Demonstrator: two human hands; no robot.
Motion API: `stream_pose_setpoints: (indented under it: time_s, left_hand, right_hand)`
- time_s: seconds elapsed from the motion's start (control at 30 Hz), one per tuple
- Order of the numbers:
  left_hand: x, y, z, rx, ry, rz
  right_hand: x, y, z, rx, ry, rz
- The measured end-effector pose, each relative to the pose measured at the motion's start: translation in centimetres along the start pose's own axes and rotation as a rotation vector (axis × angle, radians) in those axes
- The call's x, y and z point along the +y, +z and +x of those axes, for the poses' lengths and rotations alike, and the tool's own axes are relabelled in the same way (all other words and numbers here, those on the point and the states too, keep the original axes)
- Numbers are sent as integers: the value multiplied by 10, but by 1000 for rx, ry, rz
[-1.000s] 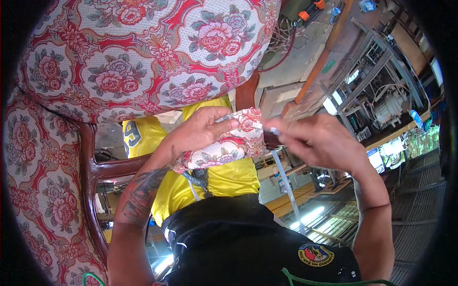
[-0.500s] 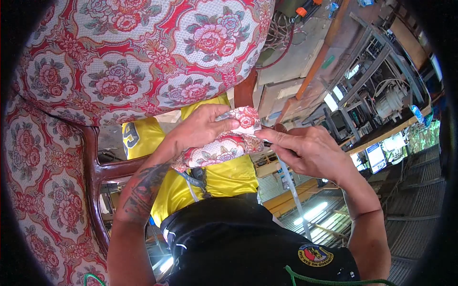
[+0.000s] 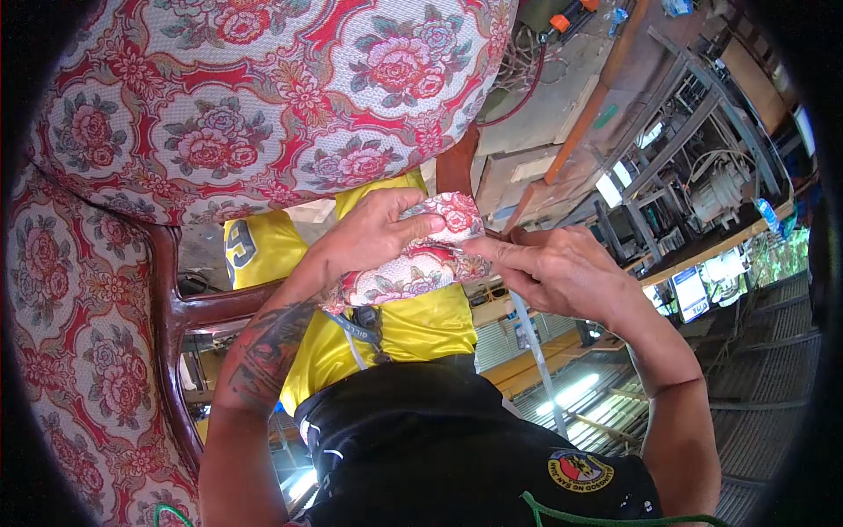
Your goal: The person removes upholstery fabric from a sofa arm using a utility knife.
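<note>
A padded armrest piece wrapped in red-and-white floral fabric (image 3: 408, 278) lies in front of my torso. On its far side, my left hand (image 3: 373, 230) is closed on a loose flap of that fabric, the thumb pressing down on top. My right hand (image 3: 566, 274) meets the right end of the piece. Its index fingertip pushes at the fold beneath the flap and the other fingers curl under. What lies under the right fingertips is hidden.
A large floral-upholstered cushion (image 3: 219, 149) fills the upper left. Dark varnished wooden chair frame (image 3: 219, 306) runs beside and below it. On the right stand a metal frame (image 3: 680, 114) and a motor-like machine (image 3: 722, 195). Cables lie near the top.
The flap is turned slightly further over, and my right index finger has shifted a little left, deeper into the fold. My left hand keeps its grip with a small shift right.
</note>
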State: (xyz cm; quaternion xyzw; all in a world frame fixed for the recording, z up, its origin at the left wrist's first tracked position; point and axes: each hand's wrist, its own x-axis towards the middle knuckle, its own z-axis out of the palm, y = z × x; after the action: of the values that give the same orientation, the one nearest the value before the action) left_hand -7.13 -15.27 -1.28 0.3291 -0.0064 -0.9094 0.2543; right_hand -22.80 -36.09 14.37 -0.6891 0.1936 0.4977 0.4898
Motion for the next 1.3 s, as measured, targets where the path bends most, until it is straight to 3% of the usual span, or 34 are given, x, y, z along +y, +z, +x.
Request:
stream_pose_setpoints:
  time_s: [0.27, 0.67, 0.77, 0.8, 0.97, 1.07, 1.13, 1.17, 1.23, 1.3]
  left_hand:
    - [5, 1, 1, -10, 13, -8]
    - [-3, -1, -1, 35, 95, 51]
    - [7, -4, -8, 4, -12, 181]
    - [12, -3, -12, -43, -43, 43]
    - [15, -3, -11, -94, -123, -192]
    - [25, -4, -10, -84, -77, -168]
    - [30, -11, -6, -69, 32, 313]
    - [35, -14, -5, -70, 28, 312]
    - [42, -22, 0, -209, 123, 682]
    - [26, -24, 2, -214, 225, 529]
  right_hand:
    - [-5, 0, -3, 72, -32, -81]
    - [-18, -8, -5, 2, 8, -91]
    - [-14, -19, -10, -16, -14, -128]
    - [-14, -24, -14, -20, -11, -126]
    - [-11, -30, -12, 265, -30, 407]
    - [-2, -30, -3, 336, -57, 443]
    - [4, -22, 4, 449, -59, 450]
    - [5, -20, 5, 563, -58, 456]
    - [5, -24, 1, 535, 10, 479]
    - [-2, -24, -2, 576, 244, 744]
